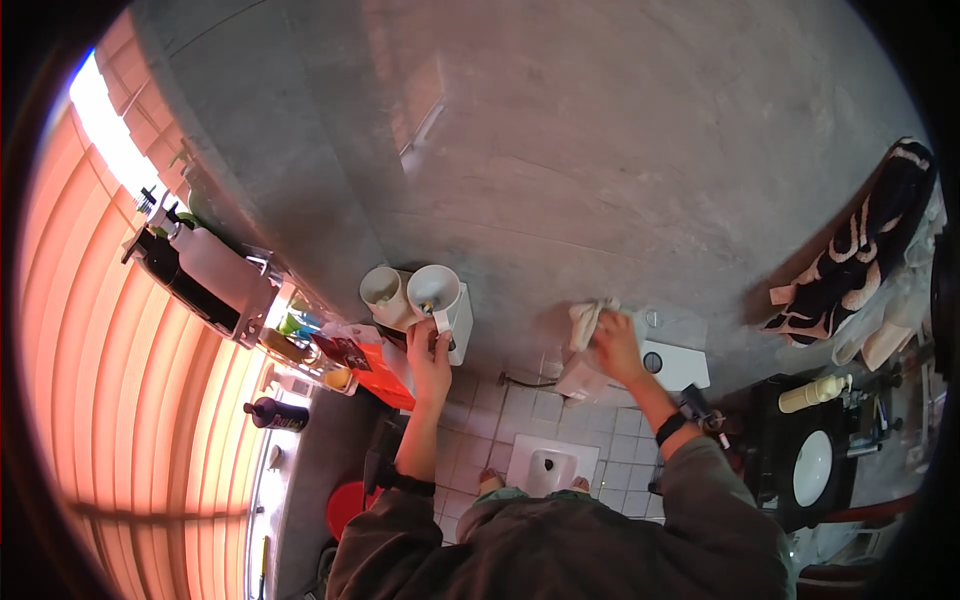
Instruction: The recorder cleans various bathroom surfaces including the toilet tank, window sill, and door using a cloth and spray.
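Observation:
My left hand (430,362) reaches up to a round white mug (447,280), its fingers closed at the handle. Something small and dark lies inside the mug. Beside it on the left stands a second pale cup (380,285). Both are next to a white box-like holder (461,330) near the grey wall. A crumpled off-white cloth (583,322) is bunched in my right hand (617,347), which is closed around it. That hand is over a white cistern (685,366) with a round button, and part of the cistern is hidden behind my arm.
Below lies a white squat toilet (525,458) in a tiled floor. Bottles and packets crowd a shelf (240,330) at left; a dark bottle (280,414) stands on the sill. At right are a hanging patterned cloth (860,250), a basin (812,468) and a cream bottle (812,394).

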A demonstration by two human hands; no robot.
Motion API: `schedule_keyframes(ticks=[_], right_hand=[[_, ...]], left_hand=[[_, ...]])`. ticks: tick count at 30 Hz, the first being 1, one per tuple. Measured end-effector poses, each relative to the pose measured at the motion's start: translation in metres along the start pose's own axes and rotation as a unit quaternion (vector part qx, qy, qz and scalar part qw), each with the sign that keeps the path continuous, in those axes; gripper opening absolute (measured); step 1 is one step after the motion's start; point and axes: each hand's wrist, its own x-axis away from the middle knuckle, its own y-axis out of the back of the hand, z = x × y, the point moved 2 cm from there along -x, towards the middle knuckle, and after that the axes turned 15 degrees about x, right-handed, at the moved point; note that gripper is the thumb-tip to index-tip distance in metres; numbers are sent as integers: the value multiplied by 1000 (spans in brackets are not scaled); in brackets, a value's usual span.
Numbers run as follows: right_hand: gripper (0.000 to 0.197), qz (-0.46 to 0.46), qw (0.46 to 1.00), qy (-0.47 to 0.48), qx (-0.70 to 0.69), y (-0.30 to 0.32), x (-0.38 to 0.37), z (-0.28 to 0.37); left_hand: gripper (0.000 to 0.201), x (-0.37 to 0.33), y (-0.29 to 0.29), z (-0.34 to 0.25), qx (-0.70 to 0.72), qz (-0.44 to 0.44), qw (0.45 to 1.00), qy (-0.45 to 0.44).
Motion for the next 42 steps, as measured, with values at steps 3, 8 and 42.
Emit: schedule_keyframes(ticks=[3,8,42], right_hand=[[25,49,997,-43,-29,-38,63,-1],[17,74,989,-127,-10,-33,123,-48],[40,284,326,-489,-758,-5,336,-20]], left_hand=[[21,14,-10,-9,-37,19,999,-8],[18,33,-44,-33,17,17,1000,-10],[57,159,-191,41,-171,43,983,42]])
